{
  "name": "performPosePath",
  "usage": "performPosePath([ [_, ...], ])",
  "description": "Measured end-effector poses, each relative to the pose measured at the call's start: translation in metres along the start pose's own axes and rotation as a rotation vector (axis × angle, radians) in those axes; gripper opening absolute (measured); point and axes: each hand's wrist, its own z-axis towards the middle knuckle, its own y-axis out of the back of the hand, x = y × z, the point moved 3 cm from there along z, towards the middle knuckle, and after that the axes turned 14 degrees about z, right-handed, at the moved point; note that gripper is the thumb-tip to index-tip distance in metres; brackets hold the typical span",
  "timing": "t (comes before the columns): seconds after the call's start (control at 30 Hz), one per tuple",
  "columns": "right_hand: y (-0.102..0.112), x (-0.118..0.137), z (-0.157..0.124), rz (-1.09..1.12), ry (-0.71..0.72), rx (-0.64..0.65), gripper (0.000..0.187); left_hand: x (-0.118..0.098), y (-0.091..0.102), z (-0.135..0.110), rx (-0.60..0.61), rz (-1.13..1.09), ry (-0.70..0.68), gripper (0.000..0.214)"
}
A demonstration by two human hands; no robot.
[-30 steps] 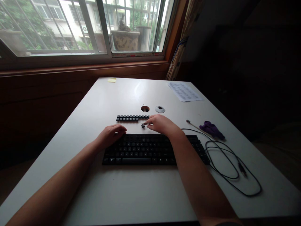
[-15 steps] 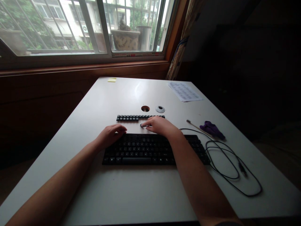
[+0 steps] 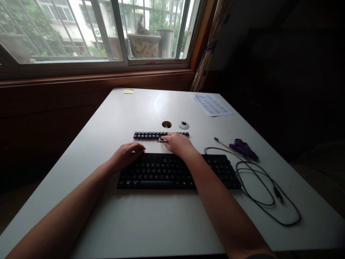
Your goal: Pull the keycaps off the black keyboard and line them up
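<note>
A black keyboard [image 3: 159, 176] lies across the white table. My left hand [image 3: 128, 154] rests at its upper left corner, fingers curved together over the far edge and holding it. Beyond the keyboard, removed black keycaps [image 3: 147, 135] stand in two rows. My right hand [image 3: 178, 144] is over the right part of these rows, hiding some of them. A thin metal tool [image 3: 162, 141] sticks out to the left from under its closed fingers. The fingertips touch a keycap [image 3: 162, 137] at the end of the nearer row.
The keyboard's black cable [image 3: 265, 205] lies coiled on the right. Near it are a purple cloth [image 3: 243, 148] and a thin brush [image 3: 223, 144]. Behind the keycaps are a cable hole [image 3: 166, 125] and its round cover [image 3: 183, 125]. Printed sheets [image 3: 212, 105] and yellow sticky notes [image 3: 128, 91] lie farther back.
My right hand has moved slightly left and away from me, bringing a keycap to the end of the nearer row. My left hand and the keyboard have stayed still.
</note>
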Motion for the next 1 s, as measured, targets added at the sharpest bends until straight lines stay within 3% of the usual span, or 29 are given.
performPosePath([
  [1.0, -0.0056, 0.0016, 0.0002, 0.004, -0.031, 0.010, 0.037, 0.0003, -0.0016, -0.0003, 0.014, 0.014, -0.003, 0.013],
])
